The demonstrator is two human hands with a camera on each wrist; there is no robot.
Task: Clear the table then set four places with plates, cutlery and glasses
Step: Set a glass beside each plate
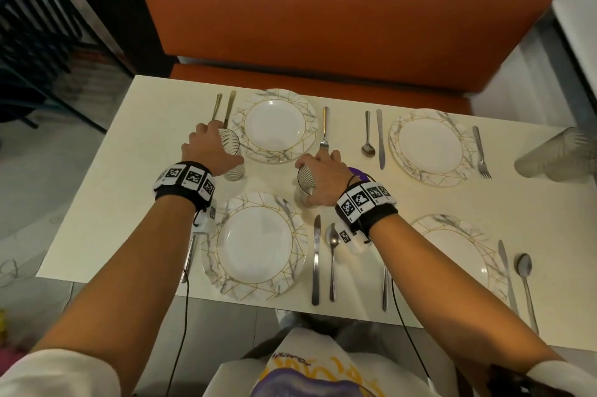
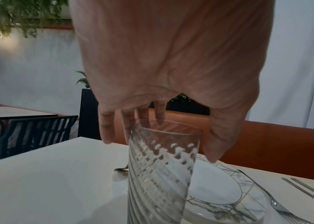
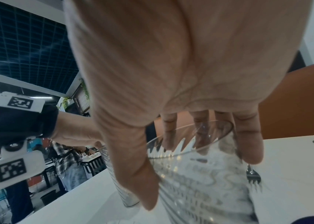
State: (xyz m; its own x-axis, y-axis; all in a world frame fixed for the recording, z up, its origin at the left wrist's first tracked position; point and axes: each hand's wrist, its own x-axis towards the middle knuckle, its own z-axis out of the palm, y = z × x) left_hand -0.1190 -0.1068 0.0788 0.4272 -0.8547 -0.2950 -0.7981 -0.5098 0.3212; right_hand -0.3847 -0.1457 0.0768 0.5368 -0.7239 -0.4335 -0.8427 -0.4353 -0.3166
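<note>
Four marbled plates with gold lines lie on the white table [image 1: 106, 202]: far left [image 1: 274, 125], far right [image 1: 429, 146], near left [image 1: 258, 244] and near right [image 1: 458, 254]. Knives, forks and spoons lie beside each. My left hand [image 1: 219, 148] grips a ribbed clear glass [image 1: 233, 159] from above, left of the far left plate. The left wrist view shows that glass [image 2: 158, 174] standing on the table, fingers behind, thumb at its right. My right hand [image 1: 323, 170] grips a second ribbed glass [image 1: 305, 178] between the two left plates, thumb in front of this glass [image 3: 200, 174], fingers behind.
More clear glasses [image 1: 555, 154] stand blurred at the table's right edge. A purple object [image 1: 358, 172] peeks out behind my right hand. An orange bench [image 1: 323, 25] runs along the far side. A dark slatted chair [image 1: 32, 25] stands off the left end.
</note>
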